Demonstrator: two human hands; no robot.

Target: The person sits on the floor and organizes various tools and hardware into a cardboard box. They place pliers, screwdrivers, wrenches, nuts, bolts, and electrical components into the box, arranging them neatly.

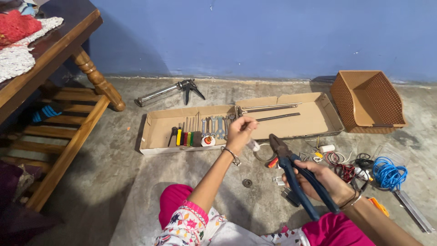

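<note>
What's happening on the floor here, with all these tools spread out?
A person sits on the concrete floor. The right hand grips the blue handles of a large pair of pliers, jaws pointing toward the cardboard tray. The left hand is raised over that tray, pinching something thin that is too small to make out. Screwdrivers and wrenches lie in the tray; a blue wire coil and a brown basket sit to the right.

Left hand point(240, 130) pinching thin metal rod point(276, 117) over cardboard tray point(157, 130), right hand point(318, 177) gripping blue-handled pliers point(296, 177).
</note>
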